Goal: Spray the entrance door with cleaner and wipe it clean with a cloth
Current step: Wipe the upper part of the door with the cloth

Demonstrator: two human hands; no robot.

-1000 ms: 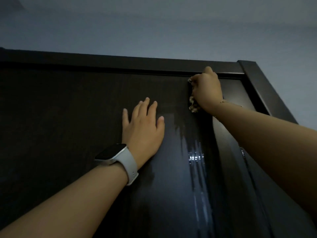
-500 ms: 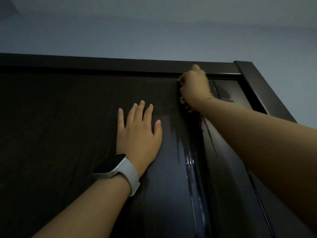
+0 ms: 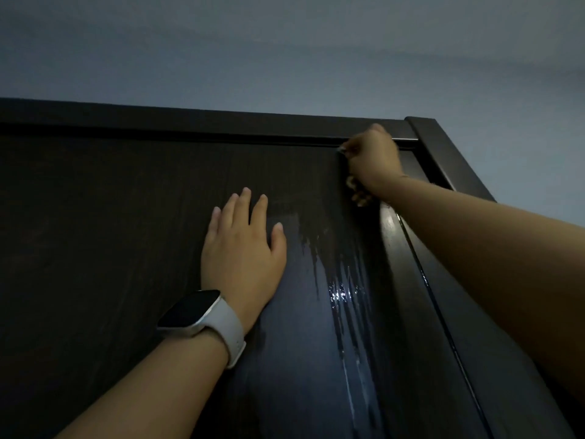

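Head view: since half a second ago the right hand (image 3: 373, 160) has shifted right along the door's (image 3: 126, 232) top edge, fingers clamped on the one cloth (image 3: 356, 190). The left hand (image 3: 242, 248) stays flat, fingers straight. One smartwatch (image 3: 198, 313). Door frame (image 3: 443, 147) corner sits close right.

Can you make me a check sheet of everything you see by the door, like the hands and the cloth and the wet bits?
Surface: dark wood-grain door, wet shiny streaks running down right of the left hand.
Job's things: cloth bunched under the right hand, near the door's top; spray cleaner not seen.
Clutter: nothing seen.
Hands: left hand flat on the door, fingers straight; right hand gripping the cloth against the door.
Cables: nothing seen.
Surroundings: dark door frame, pale wall above, white-strapped watch on the left wrist.
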